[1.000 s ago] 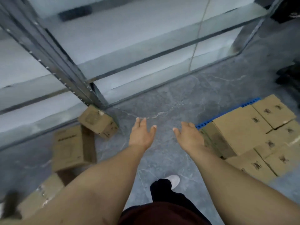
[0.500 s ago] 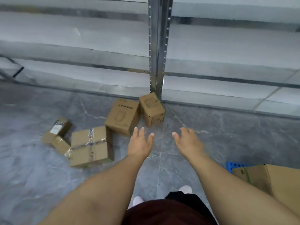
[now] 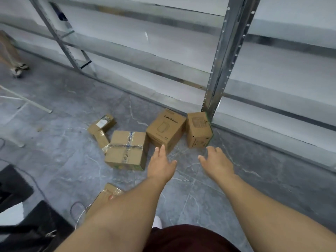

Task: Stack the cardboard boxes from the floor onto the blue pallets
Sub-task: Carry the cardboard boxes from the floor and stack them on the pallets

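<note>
Brown cardboard boxes lie scattered (some taped) on the floor.

taped box left of SUPOR box | shelf post behind

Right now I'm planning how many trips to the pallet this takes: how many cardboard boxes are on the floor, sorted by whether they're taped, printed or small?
Taped boxes: 2, the tape-crossed box and the box under the left arm
Printed boxes: 2, the SUPOR box and the box by the shelf post
Small boxes: 2, the labelled one and the plain one
Total: 6
</note>
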A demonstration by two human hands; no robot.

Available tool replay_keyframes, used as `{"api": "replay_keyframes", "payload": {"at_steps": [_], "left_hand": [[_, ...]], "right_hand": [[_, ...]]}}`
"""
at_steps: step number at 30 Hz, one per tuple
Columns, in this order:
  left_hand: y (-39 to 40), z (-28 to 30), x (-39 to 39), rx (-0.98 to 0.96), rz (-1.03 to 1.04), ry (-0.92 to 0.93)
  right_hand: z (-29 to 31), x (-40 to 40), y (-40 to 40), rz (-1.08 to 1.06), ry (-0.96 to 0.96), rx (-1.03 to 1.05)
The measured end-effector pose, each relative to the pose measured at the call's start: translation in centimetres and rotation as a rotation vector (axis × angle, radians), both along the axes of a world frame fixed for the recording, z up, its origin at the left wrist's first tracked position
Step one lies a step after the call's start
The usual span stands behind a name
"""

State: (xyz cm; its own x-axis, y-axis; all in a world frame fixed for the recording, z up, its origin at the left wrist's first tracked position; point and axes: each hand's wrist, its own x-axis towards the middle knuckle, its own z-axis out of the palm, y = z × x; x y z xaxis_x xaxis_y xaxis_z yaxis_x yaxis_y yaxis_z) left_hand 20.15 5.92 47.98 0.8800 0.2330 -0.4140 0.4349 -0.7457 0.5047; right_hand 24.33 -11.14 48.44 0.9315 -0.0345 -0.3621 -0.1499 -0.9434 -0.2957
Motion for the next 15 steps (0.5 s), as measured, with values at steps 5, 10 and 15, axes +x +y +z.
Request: {"api": "replay_keyframes", "payload": {"at_steps": [5,10,15], "left_hand": [[-2.4,0.5,1.0,0.042,-0.009,-0.034],[-5.3,0.4,2.8,0.05,-0.008,-0.047],[-8.0,0.1,5.1,0.051,-0.068,-0.031]], "right_hand": [[-0.2,1.1,-2.0,0.021,-0.007,0.025],[-0.1,2.6,-4.2,0.02,-0.017,0.059],[-0.9,4.2,-6.7,-0.027,-0.009,0.065]]}}
